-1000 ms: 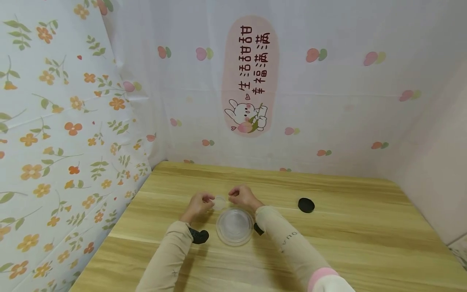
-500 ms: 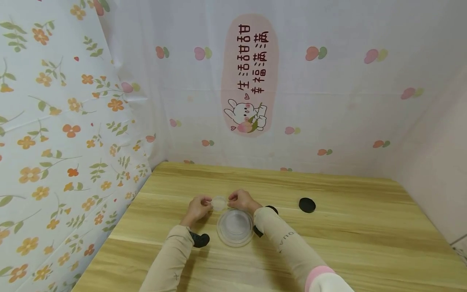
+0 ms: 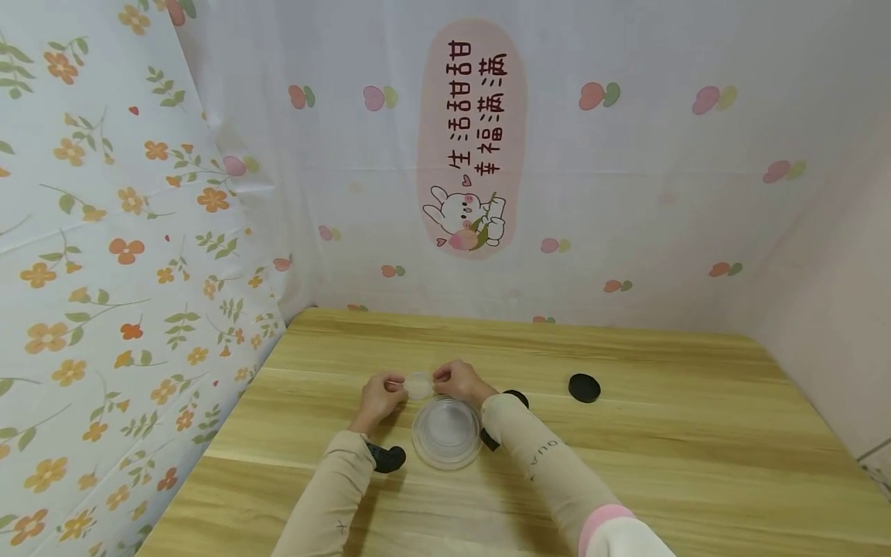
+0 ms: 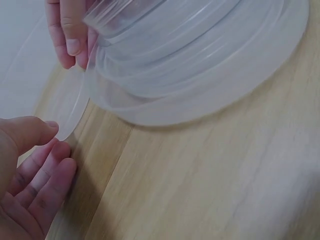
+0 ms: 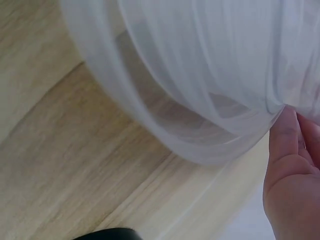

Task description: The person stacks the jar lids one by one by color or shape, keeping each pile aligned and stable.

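Note:
A small clear round plastic lid [image 3: 418,385] lies between my hands behind a stack of clear round plastic lids or containers [image 3: 446,433]. My left hand [image 3: 379,402] pinches the small lid's left edge; in the left wrist view the thumb [image 4: 42,129] is above and the fingertips [image 4: 59,150] below. At the opposite edge, my right hand [image 3: 462,383] pinches the same lid between thumb and fingers. In the right wrist view the stack [image 5: 190,75] covers part of the small lid and the fingertips of the right hand [image 5: 292,175].
A black round disc [image 3: 584,387] lies to the right on the wooden table [image 3: 668,456]. Patterned cloths hang behind and at the left, and a pale wall stands at the right. Black devices [image 3: 387,459] are worn on both wrists.
Both hands have closed in on the small lid; the right fingers came down onto its right edge. The stack and the black disc stay in place, while the head view shifts slightly.

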{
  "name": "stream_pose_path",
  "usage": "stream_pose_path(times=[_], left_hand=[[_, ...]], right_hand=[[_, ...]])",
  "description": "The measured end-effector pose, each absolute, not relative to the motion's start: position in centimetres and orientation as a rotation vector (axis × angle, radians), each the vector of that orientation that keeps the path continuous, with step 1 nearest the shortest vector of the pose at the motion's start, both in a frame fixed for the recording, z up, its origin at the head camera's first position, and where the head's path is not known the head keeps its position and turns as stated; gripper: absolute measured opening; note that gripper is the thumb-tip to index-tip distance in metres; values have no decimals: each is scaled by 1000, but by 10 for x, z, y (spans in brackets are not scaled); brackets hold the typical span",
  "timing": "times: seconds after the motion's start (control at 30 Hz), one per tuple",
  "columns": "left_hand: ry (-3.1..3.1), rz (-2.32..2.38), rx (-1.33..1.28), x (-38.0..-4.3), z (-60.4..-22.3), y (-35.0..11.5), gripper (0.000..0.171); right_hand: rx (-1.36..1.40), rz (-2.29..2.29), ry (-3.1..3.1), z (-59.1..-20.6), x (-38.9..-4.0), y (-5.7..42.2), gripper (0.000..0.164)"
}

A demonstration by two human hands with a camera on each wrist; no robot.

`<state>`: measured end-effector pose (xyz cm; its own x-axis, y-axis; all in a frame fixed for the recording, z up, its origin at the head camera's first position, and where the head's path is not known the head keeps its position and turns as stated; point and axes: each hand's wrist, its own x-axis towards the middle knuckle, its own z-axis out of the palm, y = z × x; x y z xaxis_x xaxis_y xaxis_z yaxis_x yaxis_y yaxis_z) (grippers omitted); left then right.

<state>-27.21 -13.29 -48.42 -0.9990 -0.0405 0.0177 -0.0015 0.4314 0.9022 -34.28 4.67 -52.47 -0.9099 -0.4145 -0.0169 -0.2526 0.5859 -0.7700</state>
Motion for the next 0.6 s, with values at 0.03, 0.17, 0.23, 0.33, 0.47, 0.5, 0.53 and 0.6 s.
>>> stream_pose_path(times=[0.03,0.17,0.23,0.33,0.47,0.5,0.53,0.6], left_hand=[[-2625,-1649,36,-272,-485,-132,23],[-2620,-1646,55,-272,-485,-128,22],[-2622,-1639,70,-272,-486,-125,22],[-2615,-1625,62,-273,-487,-121,21],[-2603,-1618,34,-272,-488,-115,21],[-2607,-1615,36,-272,-488,-114,21],[-2612,-1600,30,-273,-487,-113,21],[-2622,-1581,33,-274,-487,-111,21]], right_hand=[[-594,-1255,2636,-544,-355,48,26],[-593,-1256,2687,-609,-399,49,25],[-573,-1296,2662,-629,-412,51,25],[-476,-1332,2625,-574,-375,52,20],[-334,-1393,2570,-480,-308,52,18],[-304,-1405,2566,-476,-304,52,19],[-300,-1426,2556,-476,-304,53,19],[-292,-1441,2548,-476,-303,54,20]])
